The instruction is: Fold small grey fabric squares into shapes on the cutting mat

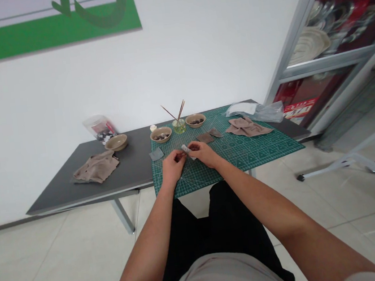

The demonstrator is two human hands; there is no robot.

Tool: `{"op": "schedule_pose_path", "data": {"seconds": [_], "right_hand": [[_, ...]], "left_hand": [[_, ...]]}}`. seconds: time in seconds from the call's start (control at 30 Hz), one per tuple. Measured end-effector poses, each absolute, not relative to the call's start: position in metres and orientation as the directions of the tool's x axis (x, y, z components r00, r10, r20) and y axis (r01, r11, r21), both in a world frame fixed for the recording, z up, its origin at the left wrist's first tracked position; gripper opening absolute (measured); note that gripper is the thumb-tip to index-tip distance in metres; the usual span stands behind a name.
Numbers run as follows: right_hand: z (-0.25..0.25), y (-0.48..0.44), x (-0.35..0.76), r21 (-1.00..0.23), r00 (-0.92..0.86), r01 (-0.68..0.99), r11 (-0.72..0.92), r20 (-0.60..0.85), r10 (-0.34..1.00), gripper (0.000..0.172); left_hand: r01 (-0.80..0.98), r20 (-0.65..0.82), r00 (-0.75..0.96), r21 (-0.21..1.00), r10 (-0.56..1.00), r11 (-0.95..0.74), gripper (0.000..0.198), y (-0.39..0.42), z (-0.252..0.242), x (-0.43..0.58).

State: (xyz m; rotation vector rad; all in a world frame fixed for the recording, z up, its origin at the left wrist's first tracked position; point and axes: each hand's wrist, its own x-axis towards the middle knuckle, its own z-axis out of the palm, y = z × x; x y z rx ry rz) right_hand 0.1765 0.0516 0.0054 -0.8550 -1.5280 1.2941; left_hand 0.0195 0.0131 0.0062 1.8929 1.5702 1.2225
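Our left hand (pixel 174 167) and right hand (pixel 204 153) meet above the mat, both closed narrowly, with their fingertips pinching a small pale silvery strip (pixel 187 151) between them. The fingers hide most of it, so we cannot tell what it is made of. It sits over the middle of a green gridded cutting mat (pixel 244 161), which lies on a dark grey table top (pixel 132 165).

Just left of our hands lies a small grey fabric square (pixel 156 154). Ahead of them, two small taupe fabric pieces (pixel 205 138) (pixel 215 133) sit almost touching. Beyond those stand two round beige bowls holding dark pieces (pixel 161 134) (pixel 195 120), with a small glass jar of green liquid (pixel 179 126) between them, thin wooden sticks (pixel 174 112) leaning out of it.

A crumpled taupe cloth (pixel 247 127) lies at the mat's far right, near a clear plastic bag (pixel 255 113). Off the mat to the left are a second crumpled taupe cloth (pixel 96 167), a round beige bowl (pixel 116 142) and a clear pouch of dark pieces (pixel 100 129).

We judge the work to be partway along: three small fabric pieces already lie set out on the mat, while dark pieces stay in the bowls and the pouch, and both larger cloths lie apart, bunched up.
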Motion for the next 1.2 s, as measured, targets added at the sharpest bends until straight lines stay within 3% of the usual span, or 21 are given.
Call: {"op": "schedule_pose_path", "data": {"seconds": [0.7, 0.93, 1.2], "right_hand": [[0.001, 0.0549, 0.1717, -0.97, -0.251, -0.233, 0.063, 0.123, 0.96, 0.034], [0.0037, 0.0506, 0.174, -0.984, -0.345, -0.119, 0.134, 0.167, 0.924, 0.029], [0.0004, 0.0536, 0.1735, -0.972, -0.285, -0.216, 0.091, 0.152, 0.946, 0.036]], "left_hand": [[0.589, 0.382, -0.114, 0.769, 0.917, -0.247, 0.019, 0.0123, 0.0027, 0.0195], [0.638, 0.399, -0.075, 0.724, 0.914, -0.263, 0.014, 0.012, 0.0017, 0.0202], [0.582, 0.407, -0.094, 0.763, 0.908, -0.282, 0.013, 0.0082, 0.0049, 0.0219]]}}
